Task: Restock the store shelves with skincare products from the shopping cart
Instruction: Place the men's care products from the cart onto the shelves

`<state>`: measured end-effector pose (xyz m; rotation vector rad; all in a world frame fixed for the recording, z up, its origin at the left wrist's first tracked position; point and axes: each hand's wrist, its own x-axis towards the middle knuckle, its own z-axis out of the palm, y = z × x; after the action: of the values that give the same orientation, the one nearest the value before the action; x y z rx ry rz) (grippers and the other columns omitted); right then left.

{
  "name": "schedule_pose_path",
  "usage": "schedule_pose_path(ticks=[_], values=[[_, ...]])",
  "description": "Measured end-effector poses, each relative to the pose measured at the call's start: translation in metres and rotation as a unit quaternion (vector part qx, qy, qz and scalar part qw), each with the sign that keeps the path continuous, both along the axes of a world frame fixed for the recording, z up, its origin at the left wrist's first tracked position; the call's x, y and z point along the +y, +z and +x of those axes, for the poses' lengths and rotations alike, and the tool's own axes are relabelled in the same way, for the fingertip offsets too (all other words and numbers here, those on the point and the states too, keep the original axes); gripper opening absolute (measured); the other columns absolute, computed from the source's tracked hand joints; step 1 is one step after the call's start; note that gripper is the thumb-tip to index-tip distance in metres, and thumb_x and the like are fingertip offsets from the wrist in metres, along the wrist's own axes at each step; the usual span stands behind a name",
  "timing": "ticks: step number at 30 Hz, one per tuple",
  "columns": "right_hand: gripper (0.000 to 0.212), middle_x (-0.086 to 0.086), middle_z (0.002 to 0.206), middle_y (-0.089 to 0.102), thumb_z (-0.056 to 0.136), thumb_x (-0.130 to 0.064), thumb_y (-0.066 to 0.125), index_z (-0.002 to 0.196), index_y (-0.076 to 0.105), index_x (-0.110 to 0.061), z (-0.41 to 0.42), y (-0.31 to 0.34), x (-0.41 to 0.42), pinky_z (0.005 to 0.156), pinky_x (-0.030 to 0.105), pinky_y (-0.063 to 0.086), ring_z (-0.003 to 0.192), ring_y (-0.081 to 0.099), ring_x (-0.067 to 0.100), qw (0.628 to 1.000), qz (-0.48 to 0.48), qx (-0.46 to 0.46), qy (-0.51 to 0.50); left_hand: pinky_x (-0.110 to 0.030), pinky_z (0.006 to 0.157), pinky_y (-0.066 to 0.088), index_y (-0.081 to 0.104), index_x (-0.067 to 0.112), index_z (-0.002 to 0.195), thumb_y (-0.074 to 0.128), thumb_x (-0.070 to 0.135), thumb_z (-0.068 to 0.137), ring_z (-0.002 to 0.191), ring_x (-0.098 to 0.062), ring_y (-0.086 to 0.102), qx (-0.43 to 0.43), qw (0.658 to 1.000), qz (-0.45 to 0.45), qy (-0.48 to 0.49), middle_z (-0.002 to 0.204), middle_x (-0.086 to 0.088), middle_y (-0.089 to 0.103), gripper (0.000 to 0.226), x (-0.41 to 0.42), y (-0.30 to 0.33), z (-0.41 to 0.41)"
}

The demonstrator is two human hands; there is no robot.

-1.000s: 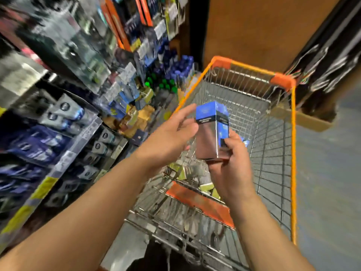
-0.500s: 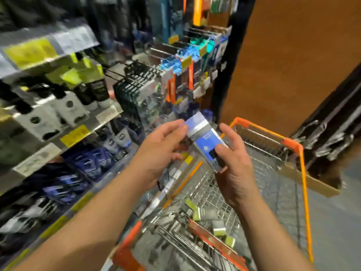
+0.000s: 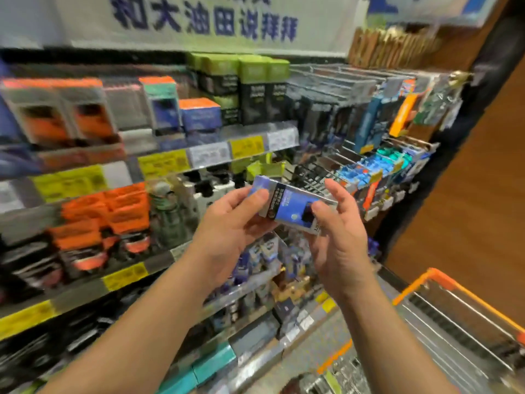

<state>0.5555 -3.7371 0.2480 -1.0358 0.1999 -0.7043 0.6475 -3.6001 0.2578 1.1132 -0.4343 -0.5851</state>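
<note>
A blue and silver skincare box (image 3: pixel 287 207) is held tilted in front of the shelves at mid height. My left hand (image 3: pixel 230 223) grips its left end with thumb on top and fingers curled under. My right hand (image 3: pixel 338 231) pinches its right end between thumb and fingers. The store shelves (image 3: pixel 181 157) fill the left and middle, packed with orange, blue, green and black boxes. The wire shopping cart (image 3: pixel 443 282) with its orange rim sits at the lower right, mostly cut off.
Hanging packs on metal hooks (image 3: pixel 369 132) fill the right part of the shelving. Yellow price tags (image 3: pixel 162 163) line the shelf edges. A white banner (image 3: pixel 199 21) with blue characters hangs above. A brown wooden panel (image 3: pixel 468 180) stands on the right.
The view has swung up from the cart to the shelves. Both hands have lifted the blue box higher and toward the shelving, and the box has tilted flatter.
</note>
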Motion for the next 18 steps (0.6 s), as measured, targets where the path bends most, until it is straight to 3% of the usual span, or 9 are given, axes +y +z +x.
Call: schedule_pose_path(ticks=[3,6,10,13,16,18], values=[[0.075,0.019,0.125,0.051,0.061,-0.028,0.089,0.126,0.053,-0.02,0.032,0.017,0.021,0.091,0.038,0.052,0.105,0.057,0.027,0.999,-0.005,-0.032,0.026,-0.028,0.077,0.059,0.064,0.001,0.125,0.075,0.031,0.087,0.085,-0.016,0.07,-0.003,0.999,-0.026,0.038,0.102,-0.009,0.074,0.049,0.032,0.012,0.017],[0.084,0.013,0.113,0.055,0.051,-0.044,0.1,0.117,0.054,-0.021,0.06,0.038,0.041,0.092,0.039,0.049,0.104,0.057,0.026,0.996,-0.053,-0.055,0.049,-0.035,0.084,0.061,0.063,0.008,0.125,0.072,0.032,0.083,0.091,-0.019,0.071,-0.018,0.997,-0.028,0.076,0.111,-0.009,0.075,0.049,0.062,0.023,0.033],[0.044,0.002,0.091,0.064,0.074,-0.032,0.081,0.108,0.056,-0.021,0.097,0.079,0.066,0.079,0.039,0.049,0.087,0.059,0.022,0.982,-0.159,-0.079,0.069,-0.03,0.078,0.061,0.064,0.011,0.122,0.071,0.033,0.077,0.094,-0.018,0.072,-0.062,0.991,-0.001,0.115,0.109,-0.007,0.076,0.051,0.098,0.04,0.051],[0.033,-0.007,0.08,0.067,0.079,-0.026,0.078,0.104,0.057,-0.02,0.121,0.114,0.083,0.075,0.03,0.052,0.078,0.061,0.014,0.958,-0.259,-0.096,0.08,-0.032,0.084,0.06,0.066,0.015,0.116,0.077,0.036,0.074,0.092,-0.015,0.073,-0.11,0.983,0.045,0.141,0.101,-0.004,0.077,0.048,0.121,0.058,0.061],[0.024,-0.015,0.077,0.067,0.085,-0.018,0.073,0.103,0.057,-0.021,0.14,0.147,0.091,0.072,0.022,0.054,0.077,0.064,0.006,0.925,-0.354,-0.101,0.09,-0.034,0.093,0.058,0.066,0.028,0.125,0.08,0.044,0.083,0.102,-0.006,0.072,-0.217,0.943,0.161,0.194,0.112,0.005,0.077,0.047,0.145,0.081,0.072],[0.023,-0.016,0.078,0.066,0.086,-0.019,0.072,0.103,0.057,-0.021,0.152,0.169,0.093,0.071,0.023,0.054,0.078,0.064,0.005,0.91,-0.389,-0.104,0.1,-0.016,0.082,0.055,0.062,0.032,0.131,0.075,0.045,0.09,0.098,0.007,0.067,-0.298,0.892,0.221,0.258,0.114,0.015,0.072,0.044,0.159,0.101,0.077]])
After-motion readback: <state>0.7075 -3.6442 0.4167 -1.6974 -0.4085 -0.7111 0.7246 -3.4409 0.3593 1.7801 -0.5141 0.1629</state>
